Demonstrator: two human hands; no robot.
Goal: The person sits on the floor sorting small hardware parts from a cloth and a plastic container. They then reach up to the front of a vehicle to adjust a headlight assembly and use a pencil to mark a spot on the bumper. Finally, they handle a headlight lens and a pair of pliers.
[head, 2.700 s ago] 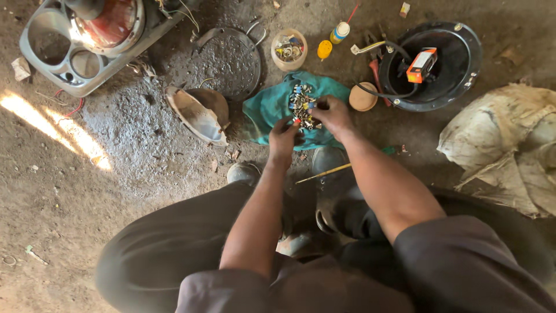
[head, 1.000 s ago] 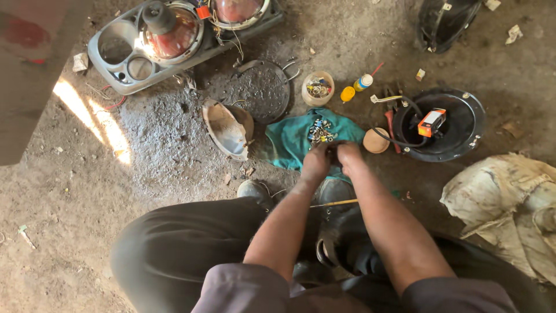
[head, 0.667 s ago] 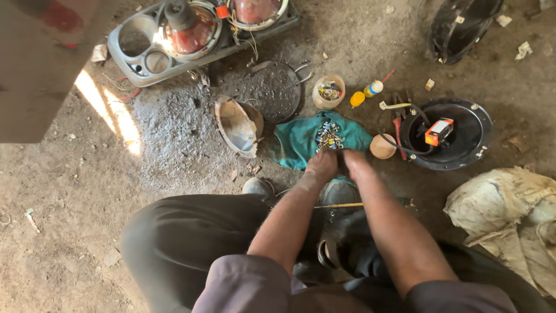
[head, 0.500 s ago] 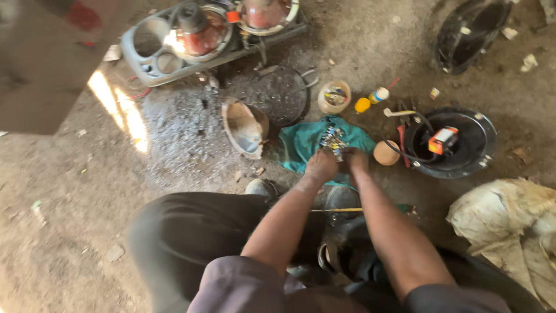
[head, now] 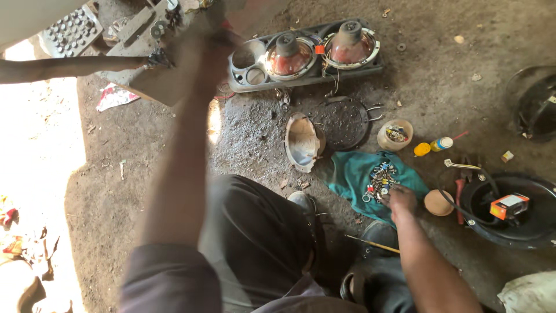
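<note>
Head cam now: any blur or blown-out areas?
Head view: left hand and raised forearm are motion-blurred; sunlit ground at the left is blown out; right hand on the teal cloth is fairly sharp, in shade.

A teal cloth (head: 356, 177) lies at three o'clock, strewn with many-coloured small parts (head: 379, 179). At twelve o'clock, reddish lamps (head: 315, 52) sit in a grey housing. The box (head: 508, 205) at three o'clock looks orange and white, perhaps.

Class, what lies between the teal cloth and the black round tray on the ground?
In the head view, a small tan lid sits between the teal cloth and the black tray.
</note>
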